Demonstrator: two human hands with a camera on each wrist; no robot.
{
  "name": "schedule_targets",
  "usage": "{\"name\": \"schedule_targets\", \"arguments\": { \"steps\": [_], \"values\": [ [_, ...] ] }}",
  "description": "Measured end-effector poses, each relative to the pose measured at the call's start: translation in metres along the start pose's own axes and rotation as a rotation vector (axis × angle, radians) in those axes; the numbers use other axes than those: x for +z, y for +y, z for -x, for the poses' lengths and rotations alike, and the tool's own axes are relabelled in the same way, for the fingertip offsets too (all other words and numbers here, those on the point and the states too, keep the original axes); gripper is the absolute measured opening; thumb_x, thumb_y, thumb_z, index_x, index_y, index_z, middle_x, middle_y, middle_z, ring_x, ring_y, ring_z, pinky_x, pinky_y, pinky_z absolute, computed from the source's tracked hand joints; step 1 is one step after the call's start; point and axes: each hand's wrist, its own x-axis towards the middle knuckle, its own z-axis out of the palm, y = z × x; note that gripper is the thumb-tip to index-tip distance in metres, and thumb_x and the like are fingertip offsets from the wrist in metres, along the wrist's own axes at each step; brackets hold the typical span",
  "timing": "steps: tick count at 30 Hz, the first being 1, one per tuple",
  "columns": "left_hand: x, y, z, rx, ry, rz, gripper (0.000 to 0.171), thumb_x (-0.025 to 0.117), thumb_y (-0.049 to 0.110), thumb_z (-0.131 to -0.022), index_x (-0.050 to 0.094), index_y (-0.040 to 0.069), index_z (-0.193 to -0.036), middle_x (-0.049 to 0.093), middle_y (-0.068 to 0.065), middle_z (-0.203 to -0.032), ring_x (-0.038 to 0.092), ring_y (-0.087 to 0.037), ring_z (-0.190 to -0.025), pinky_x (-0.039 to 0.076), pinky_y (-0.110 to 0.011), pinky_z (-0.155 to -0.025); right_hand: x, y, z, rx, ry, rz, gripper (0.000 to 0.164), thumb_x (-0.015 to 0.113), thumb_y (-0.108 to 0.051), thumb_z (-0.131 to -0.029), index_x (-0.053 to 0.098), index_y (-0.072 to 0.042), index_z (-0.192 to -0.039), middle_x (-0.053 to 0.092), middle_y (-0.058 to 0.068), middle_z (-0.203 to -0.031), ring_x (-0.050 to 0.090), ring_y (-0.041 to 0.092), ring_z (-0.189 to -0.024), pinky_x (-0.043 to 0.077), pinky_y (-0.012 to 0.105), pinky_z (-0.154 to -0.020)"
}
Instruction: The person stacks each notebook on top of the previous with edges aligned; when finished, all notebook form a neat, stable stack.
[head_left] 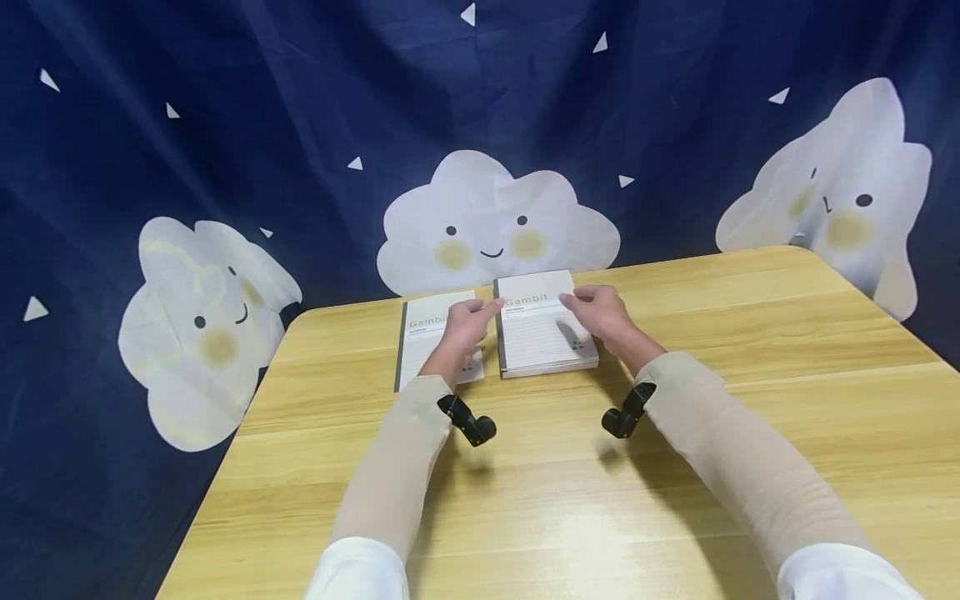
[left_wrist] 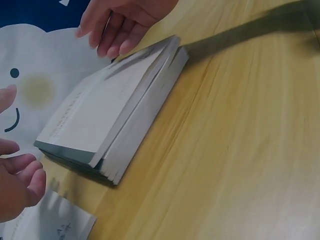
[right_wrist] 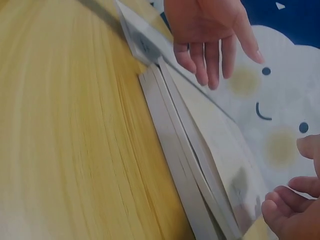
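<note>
A stack of Gambit notebooks point(head_left: 543, 346) lies on the wooden table, white covers edged with a dark grey spine. My left hand point(head_left: 465, 327) hovers at the stack's left side, over a separate Gambit notebook point(head_left: 418, 343) that it partly hides. On the other side, my right hand point(head_left: 602, 317) is near the stack's right edge. Both hands have loosely bent fingers with nothing between them. In the left wrist view a gap shows between the left hand point(left_wrist: 20, 182) and the stack point(left_wrist: 100, 110). The top notebook point(right_wrist: 210, 135) sits slightly lifted from those below in the right wrist view.
The wooden table point(head_left: 525, 500) extends toward me and to both sides. Behind its far edge hangs a dark blue curtain point(head_left: 322, 75) with smiling white clouds point(head_left: 487, 208). A small black camera point(head_left: 468, 421) is strapped to each wrist.
</note>
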Motion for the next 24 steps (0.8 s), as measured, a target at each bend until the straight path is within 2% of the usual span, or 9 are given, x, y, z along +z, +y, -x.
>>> {"name": "schedule_targets", "arguments": {
  "steps": [5,11,15,24],
  "values": [
    [-0.011,0.003,0.002,-0.008,0.037,-0.024,0.077,0.062,0.051,-0.085,0.037,0.008,-0.143,0.042,-0.01,-0.143,0.045,-0.028,-0.127,0.037,-0.04,-0.106,0.007,-0.009,0.005,0.017,-0.048,-0.058,0.057,0.052,-0.033,-0.095,0.04,0.0,-0.14,0.05,0.02,-0.133,0.054,0.031,-0.116,0.046,0.04,-0.096],
    [-0.029,0.005,0.004,-0.004,0.087,-0.063,0.077,0.063,0.049,-0.085,0.036,0.006,-0.143,0.04,-0.013,-0.144,0.04,-0.027,-0.131,0.034,-0.04,-0.108,0.016,-0.019,0.008,0.059,-0.122,-0.143,0.056,0.051,-0.03,-0.096,0.038,0.001,-0.141,0.052,0.022,-0.13,0.054,0.031,-0.117,0.048,0.036,-0.094],
    [-0.044,0.003,0.008,-0.012,0.118,-0.101,0.078,0.062,0.049,-0.086,0.036,0.004,-0.143,0.037,-0.014,-0.146,0.038,-0.028,-0.133,0.034,-0.04,-0.108,0.023,-0.023,0.009,0.078,-0.157,-0.159,0.054,0.051,-0.027,-0.096,0.038,0.002,-0.14,0.053,0.022,-0.129,0.055,0.029,-0.116,0.049,0.034,-0.094],
    [-0.084,-0.009,0.016,-0.098,0.14,-0.245,0.081,0.056,0.05,-0.089,0.027,0.0,-0.146,0.025,-0.016,-0.152,0.026,-0.031,-0.139,0.025,-0.043,-0.113,0.046,-0.034,0.016,0.085,-0.242,-0.206,0.054,0.052,-0.024,-0.096,0.038,0.006,-0.138,0.054,0.023,-0.126,0.055,0.029,-0.116,0.048,0.031,-0.094]
  ]
}}
